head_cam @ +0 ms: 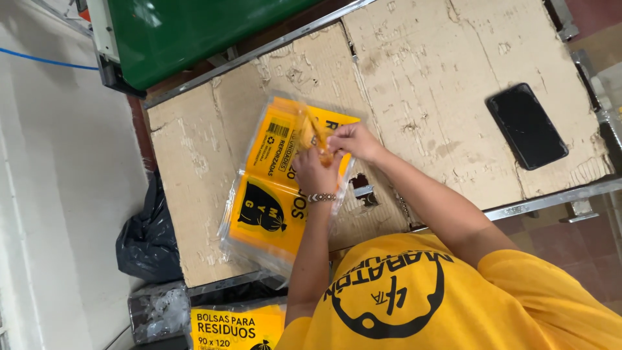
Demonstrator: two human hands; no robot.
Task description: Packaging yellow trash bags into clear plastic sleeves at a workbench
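While the yellow packet stack (272, 188) lies on the cardboard-covered worktop (421, 84), left hand (315, 174) and right hand (353, 141) each pinch, grip closed, a small orange strip (312, 133) (blurred).

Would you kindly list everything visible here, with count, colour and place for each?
Stack of clear plastic packets with yellow and black labels: one stack, yellow and black, on the table's near left part, under both hands.
Worn brown cardboard sheets covering the metal-framed table: several, tan, across the tabletop.
Flat black smartphone: one, black, screen dark, on the cardboard at far right.
Green machine panel: one, green, beyond the table, top left.
Crumpled black plastic bag: one, black, on the floor left of the table.
Yellow-labelled packet: one, yellow, bottom edge, below the table.
Yellow printed T-shirt: one, worn by the person.
Beaded bracelet: one, on the left wrist.
Left hand: fingers pinching the top packet.
Right hand: fingers pinching the same spot.
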